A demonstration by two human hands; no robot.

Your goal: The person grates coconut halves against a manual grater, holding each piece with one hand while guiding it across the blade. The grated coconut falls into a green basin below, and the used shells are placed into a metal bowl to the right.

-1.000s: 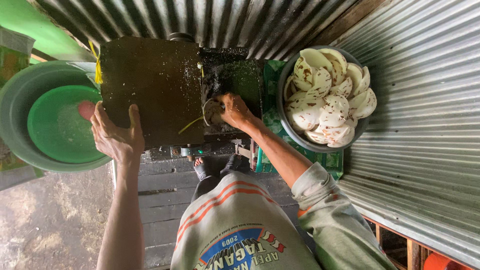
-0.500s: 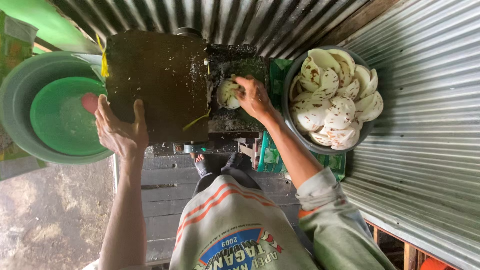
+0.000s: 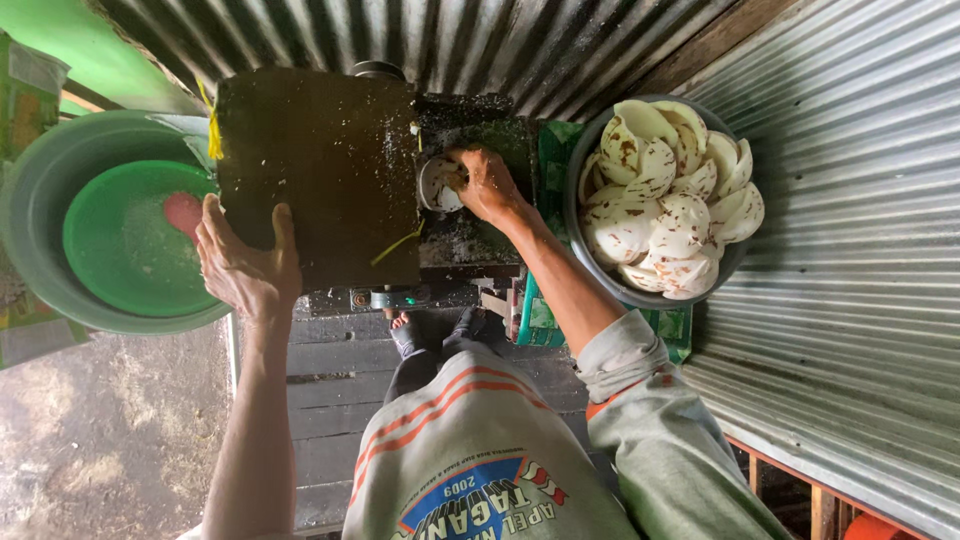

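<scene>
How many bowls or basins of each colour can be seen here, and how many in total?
Green bowl: 1
Grey-green basin around it: 1
Dark bowl with white pieces: 1
Total: 3

The person wears a grey shirt point(image 3: 470, 450) with orange stripes and a printed blue, red and white emblem on the chest. The right sleeve point(image 3: 640, 400) is grey with an orange seam; the left arm point(image 3: 255, 420) is bare. Dark sandals point(image 3: 440, 335) show below.

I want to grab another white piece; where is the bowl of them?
In the head view, the metal bowl of white pieces sits right of the dark machine, against the corrugated wall.
</scene>
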